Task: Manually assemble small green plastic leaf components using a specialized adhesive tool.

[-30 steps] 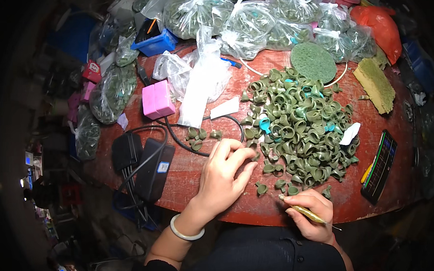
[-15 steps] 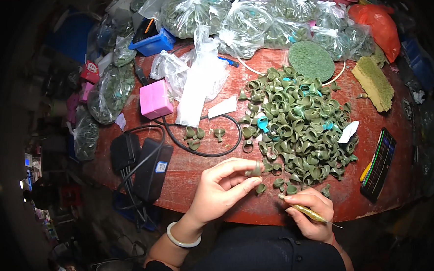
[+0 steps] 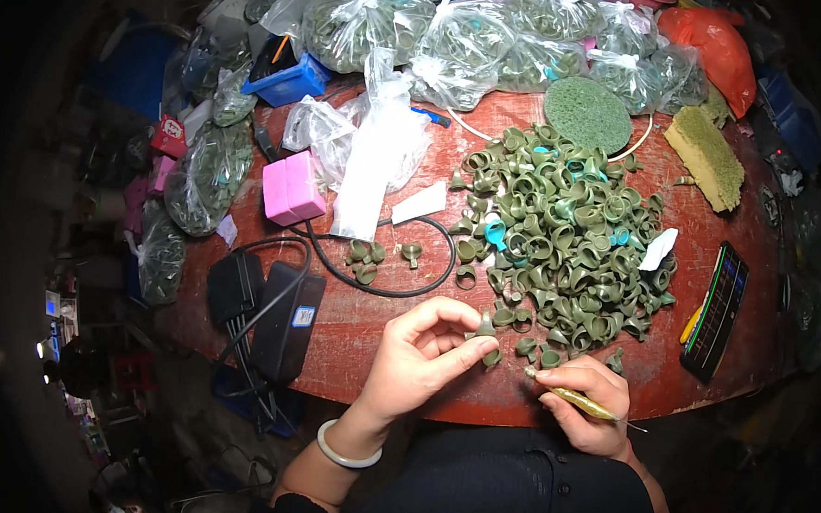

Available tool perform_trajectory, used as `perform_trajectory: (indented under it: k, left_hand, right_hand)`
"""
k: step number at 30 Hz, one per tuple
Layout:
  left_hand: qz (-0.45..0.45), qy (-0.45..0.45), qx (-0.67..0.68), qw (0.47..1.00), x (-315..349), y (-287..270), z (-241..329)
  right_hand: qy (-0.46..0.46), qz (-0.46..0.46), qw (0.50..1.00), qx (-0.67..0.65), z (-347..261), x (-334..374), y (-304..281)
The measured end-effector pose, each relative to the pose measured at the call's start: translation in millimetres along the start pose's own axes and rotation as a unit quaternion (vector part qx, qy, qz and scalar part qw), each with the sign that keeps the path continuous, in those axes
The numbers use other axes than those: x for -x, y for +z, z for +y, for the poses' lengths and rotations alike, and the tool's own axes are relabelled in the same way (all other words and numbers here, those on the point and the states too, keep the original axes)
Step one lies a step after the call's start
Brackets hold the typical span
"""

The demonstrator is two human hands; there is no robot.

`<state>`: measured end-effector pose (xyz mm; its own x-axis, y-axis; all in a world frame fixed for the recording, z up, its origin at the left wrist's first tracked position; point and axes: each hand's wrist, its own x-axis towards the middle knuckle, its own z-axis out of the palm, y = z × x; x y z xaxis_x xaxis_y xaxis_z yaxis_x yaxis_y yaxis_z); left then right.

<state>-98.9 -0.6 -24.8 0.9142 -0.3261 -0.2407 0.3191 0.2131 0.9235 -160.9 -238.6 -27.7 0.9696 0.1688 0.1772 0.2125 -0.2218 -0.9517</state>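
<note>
My left hand (image 3: 427, 353), with a white bangle (image 3: 348, 450) on its wrist, pinches a small dark green ring (image 3: 486, 325) between thumb and fingertips. To its right, my right hand (image 3: 589, 405) is closed round the yellowish handle of a slim hand tool (image 3: 581, 402). A thin metal point sticks out from the tool's lower right end. Beyond both hands spreads a large heap of green rings (image 3: 558, 239), with a turquoise ring (image 3: 495, 233) and a few other turquoise pieces among them. Several loose rings (image 3: 549, 356) lie between the heap and my right hand.
On the red table (image 3: 360, 352) lie a phone (image 3: 715, 313), a yellow-green sponge (image 3: 705, 159), a round green pad (image 3: 587, 115), a pink block (image 3: 293, 188) and a black power adapter (image 3: 287, 321) with cables. Filled clear bags (image 3: 464, 45) line the back beside a blue bin (image 3: 288, 80).
My left hand has turned the ring slightly, and it now shows more plainly at the fingertips. The right hand and its tool have hardly moved.
</note>
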Motion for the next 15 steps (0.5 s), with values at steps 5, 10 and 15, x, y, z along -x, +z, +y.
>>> perform_trajectory:
  k: [5, 10, 15]
  left_hand:
    - [-0.016, 0.043, -0.005, 0.999, -2.2, -1.4, -5.7]
    - [-0.028, 0.089, -0.061, 0.994, -3.3, -3.1, -8.9]
    - [0.004, -0.019, 0.085, 0.996, -2.6, 2.8, 3.9]
  right_hand:
    - [0.003, 0.000, 1.000, -0.001, 0.6, 0.5, 0.2]
    - [-0.003, -0.003, 1.000, 0.003, 0.4, -0.2, 0.2]
    - [0.002, -0.002, 1.000, -0.001, 0.0, -0.9, 0.1]
